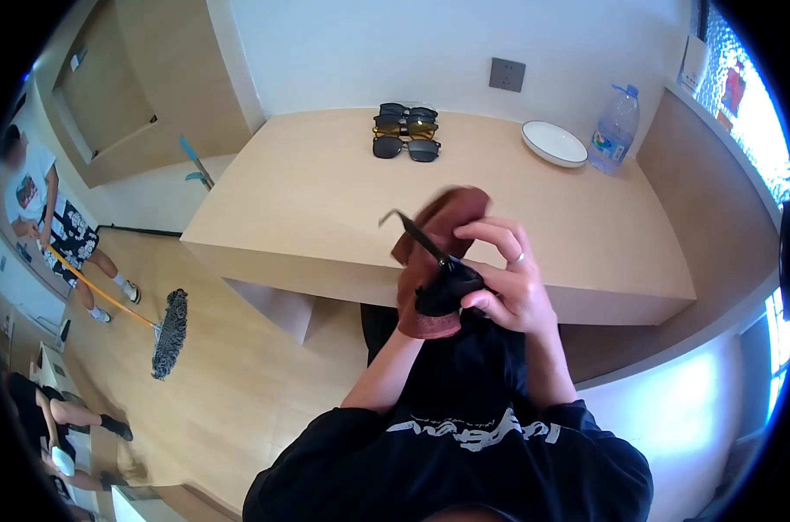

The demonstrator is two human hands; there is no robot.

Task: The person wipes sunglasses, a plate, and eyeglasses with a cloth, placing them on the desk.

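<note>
Black sunglasses (443,294) are held up in front of me, past the front edge of the table. One thin temple arm sticks out to the upper left. My right hand (508,277), with a ring on one finger, pinches the frame near the lenses. Reddish-brown fabric (421,300), a glove or a cloth, covers my left hand (434,261) behind the sunglasses. Its upper part is blurred, and the fingers under it are hidden. Whether the left hand also grips the frame cannot be made out.
On the table (316,191) several pairs of sunglasses (406,150) lie stacked in a column. A white plate (554,143) and a plastic bottle (614,130) stand at the back right. To the left a person (43,196) holds a mop (170,335); another person (43,409) sits lower down.
</note>
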